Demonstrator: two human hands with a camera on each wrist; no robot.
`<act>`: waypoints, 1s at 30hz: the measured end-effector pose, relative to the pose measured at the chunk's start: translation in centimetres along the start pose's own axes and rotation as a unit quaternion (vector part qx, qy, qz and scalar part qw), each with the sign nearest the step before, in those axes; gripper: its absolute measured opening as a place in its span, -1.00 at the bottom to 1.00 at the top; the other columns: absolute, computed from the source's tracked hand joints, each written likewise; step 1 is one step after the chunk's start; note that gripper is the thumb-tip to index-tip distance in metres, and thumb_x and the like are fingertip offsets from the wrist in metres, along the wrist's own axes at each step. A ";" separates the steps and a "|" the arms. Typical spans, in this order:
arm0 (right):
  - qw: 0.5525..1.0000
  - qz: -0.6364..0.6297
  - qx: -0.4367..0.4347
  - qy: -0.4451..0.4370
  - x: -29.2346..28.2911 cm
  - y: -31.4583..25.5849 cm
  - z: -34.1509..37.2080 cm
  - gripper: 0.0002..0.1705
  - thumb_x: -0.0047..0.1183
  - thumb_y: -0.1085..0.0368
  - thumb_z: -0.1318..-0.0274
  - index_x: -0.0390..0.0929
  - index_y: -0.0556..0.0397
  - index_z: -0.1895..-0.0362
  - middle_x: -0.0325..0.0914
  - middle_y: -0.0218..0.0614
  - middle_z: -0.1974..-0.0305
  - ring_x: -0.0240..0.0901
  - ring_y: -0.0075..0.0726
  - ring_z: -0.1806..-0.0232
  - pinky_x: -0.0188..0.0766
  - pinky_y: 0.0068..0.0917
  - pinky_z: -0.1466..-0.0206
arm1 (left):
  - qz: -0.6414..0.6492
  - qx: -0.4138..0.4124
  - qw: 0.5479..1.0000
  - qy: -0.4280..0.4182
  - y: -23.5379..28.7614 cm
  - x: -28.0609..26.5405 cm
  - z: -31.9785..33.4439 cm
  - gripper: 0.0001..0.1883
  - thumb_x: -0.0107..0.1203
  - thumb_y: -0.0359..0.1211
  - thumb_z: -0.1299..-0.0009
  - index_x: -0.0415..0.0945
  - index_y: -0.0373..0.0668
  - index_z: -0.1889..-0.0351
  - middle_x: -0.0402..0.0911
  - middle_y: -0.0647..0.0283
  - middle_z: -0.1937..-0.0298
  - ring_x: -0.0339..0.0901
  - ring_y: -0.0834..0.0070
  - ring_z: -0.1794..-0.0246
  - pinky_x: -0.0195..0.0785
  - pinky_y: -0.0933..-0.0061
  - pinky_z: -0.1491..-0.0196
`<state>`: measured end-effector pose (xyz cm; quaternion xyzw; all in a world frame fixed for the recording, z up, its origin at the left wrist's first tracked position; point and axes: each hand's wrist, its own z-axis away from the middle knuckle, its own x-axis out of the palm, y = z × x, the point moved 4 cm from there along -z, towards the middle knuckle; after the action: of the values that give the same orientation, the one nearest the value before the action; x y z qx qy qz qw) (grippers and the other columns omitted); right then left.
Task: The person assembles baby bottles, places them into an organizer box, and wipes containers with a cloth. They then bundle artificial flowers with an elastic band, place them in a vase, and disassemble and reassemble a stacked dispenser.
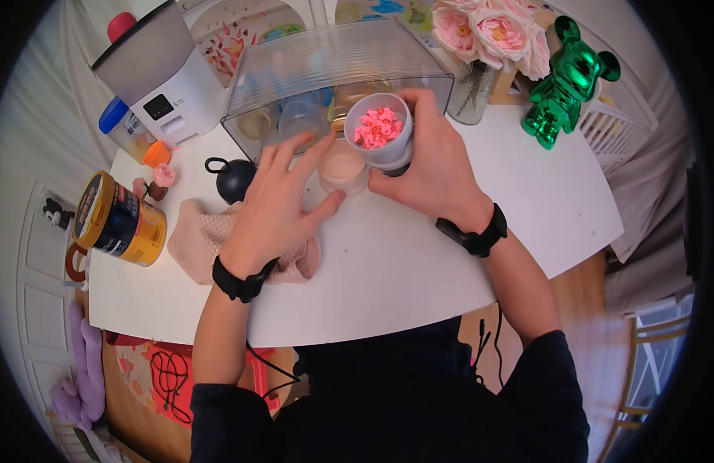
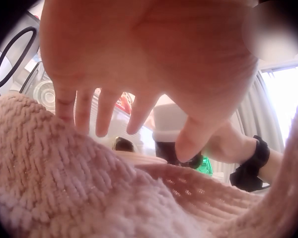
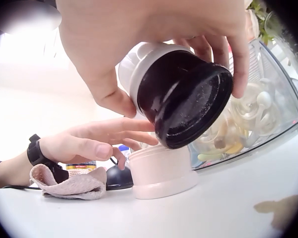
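My right hand (image 1: 442, 174) grips a small cup (image 3: 181, 94) with a whitish upper part and a black base. Bright pink bits (image 1: 378, 127) show inside its top. The right wrist view has the cup tilted, black underside toward the camera, over a pale pink round container (image 3: 161, 171) on the table. My left hand (image 1: 276, 201), fingers spread and holding nothing, hovers over a pink knitted cloth (image 1: 193, 239). Its fingertips reach toward the pale container. Beside that hand sits a black ball-shaped object (image 1: 235, 182) with a ring on top.
Behind the hands, a clear ribbed box (image 1: 334, 54) holds assorted items. A white dispenser (image 1: 168, 85) and a yellow-black tub (image 1: 121, 220) stand left. A vase (image 1: 472, 92) of pink roses and a shiny green bear figure (image 1: 569, 81) stand right on the white table (image 1: 403, 270).
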<state>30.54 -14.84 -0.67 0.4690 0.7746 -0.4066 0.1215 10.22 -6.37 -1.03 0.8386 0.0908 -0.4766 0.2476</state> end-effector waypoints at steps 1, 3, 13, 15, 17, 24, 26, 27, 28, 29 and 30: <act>1.000 0.012 0.012 -0.008 0.2 0.1 0.1 0.03 0.57 0.09 0.23 0.28 0.18 -0.30 0.65 0.10 0.01 0.64 0.25 -0.06 0.61 -0.04 -0.04 | 0.009 -0.015 0.999 -0.032 0.1 0.3 0.0 -0.25 0.37 -0.15 -0.42 0.43 -0.11 -0.57 0.43 0.00 -0.50 0.34 -0.01 -0.49 0.29 0.10 -0.52; 0.999 0.023 0.024 -0.016 0.4 0.3 0.1 0.02 0.57 0.09 0.23 0.27 0.18 -0.29 0.64 0.11 0.00 0.63 0.26 -0.06 0.61 -0.04 -0.04 | 0.007 -0.011 0.999 -0.036 0.1 0.5 0.0 -0.28 0.39 -0.15 -0.41 0.47 -0.11 -0.53 0.43 -0.02 -0.51 0.33 -0.01 -0.50 0.29 0.09 -0.51; 0.998 0.035 0.039 -0.034 0.6 0.2 0.2 -0.01 0.56 0.10 0.19 0.28 0.19 -0.27 0.64 0.14 0.00 0.61 0.30 -0.09 0.59 -0.02 -0.07 | -0.032 -0.012 0.999 -0.008 -0.1 0.4 0.2 -0.37 0.46 -0.08 -0.36 0.56 -0.15 -0.31 0.49 -0.07 -0.43 0.35 -0.03 -0.48 0.35 0.08 -0.45; 0.998 0.033 0.035 -0.037 0.7 -0.1 0.2 -0.01 0.56 0.09 0.20 0.29 0.18 -0.27 0.65 0.13 0.00 0.61 0.30 -0.10 0.59 -0.02 -0.08 | -0.014 -0.010 1.000 -0.013 -0.3 0.6 0.3 -0.34 0.46 -0.07 -0.36 0.54 -0.17 -0.34 0.51 -0.04 -0.39 0.38 0.00 -0.46 0.37 0.10 -0.43; 0.998 0.030 0.033 -0.046 0.8 -0.2 0.2 -0.02 0.57 0.09 0.20 0.30 0.18 -0.26 0.66 0.14 0.00 0.61 0.31 -0.10 0.59 -0.02 -0.09 | 0.003 -0.008 1.000 -0.017 -0.4 0.7 0.3 -0.30 0.47 -0.07 -0.36 0.51 -0.18 -0.38 0.52 -0.02 -0.36 0.40 0.02 -0.44 0.38 0.13 -0.40; 0.997 0.041 0.038 -0.054 0.9 0.0 0.3 0.00 0.56 0.08 0.20 0.30 0.20 -0.29 0.67 0.15 -0.01 0.62 0.33 -0.10 0.59 -0.03 -0.11 | -0.028 -0.025 0.999 -0.016 0.2 0.8 0.2 -0.17 0.54 0.05 -0.23 0.54 -0.20 -0.37 0.55 0.06 -0.08 0.51 0.08 -0.21 0.46 0.16 -0.22; 0.996 0.044 0.043 -0.059 0.9 0.0 0.3 0.00 0.55 0.08 0.20 0.31 0.22 -0.30 0.66 0.16 -0.01 0.61 0.34 -0.11 0.59 -0.02 -0.13 | -0.035 -0.007 0.999 -0.011 0.1 1.0 0.3 -0.18 0.56 0.07 -0.20 0.58 -0.21 -0.32 0.55 0.07 -0.03 0.54 0.09 -0.14 0.47 0.16 -0.18; 0.996 0.044 0.042 -0.059 0.9 -0.1 0.3 0.00 0.55 0.08 0.20 0.31 0.22 -0.30 0.66 0.16 -0.01 0.61 0.34 -0.11 0.59 -0.02 -0.13 | -0.032 -0.015 0.999 -0.010 0.0 1.0 0.3 -0.24 0.55 0.06 -0.19 0.62 -0.21 -0.23 0.56 0.09 0.00 0.55 0.11 -0.09 0.47 0.16 -0.16; 0.997 0.043 0.036 -0.058 0.9 -0.2 0.3 0.00 0.54 0.08 0.19 0.31 0.22 -0.30 0.66 0.17 -0.01 0.60 0.34 -0.12 0.59 -0.02 -0.14 | -0.028 -0.023 0.999 -0.008 -0.2 0.9 0.3 -0.30 0.55 0.05 -0.18 0.65 -0.22 -0.15 0.58 0.11 0.04 0.57 0.13 -0.05 0.48 0.15 -0.13; 0.997 0.043 0.031 -0.056 0.8 -0.3 0.3 -0.01 0.53 0.09 0.19 0.31 0.23 -0.30 0.66 0.17 -0.01 0.60 0.35 -0.13 0.58 -0.02 -0.15 | -0.029 -0.024 0.999 -0.006 -0.4 0.7 0.2 -0.30 0.55 0.05 -0.18 0.65 -0.22 -0.15 0.58 0.11 0.04 0.57 0.13 -0.05 0.48 0.15 -0.13; 0.997 0.043 0.030 -0.056 0.8 -0.3 0.3 -0.01 0.53 0.09 0.19 0.31 0.23 -0.30 0.66 0.17 -0.01 0.60 0.35 -0.13 0.58 -0.02 -0.15 | -0.039 -0.019 0.998 0.040 -0.6 0.1 0.0 -0.35 0.54 0.03 -0.18 0.65 -0.21 -0.09 0.59 0.15 0.10 0.58 0.18 0.03 0.48 0.19 -0.05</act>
<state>29.83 -14.61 -1.20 0.4814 0.7333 -0.4497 0.1682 10.01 -5.92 -1.31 0.8479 0.1419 -0.4504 0.2411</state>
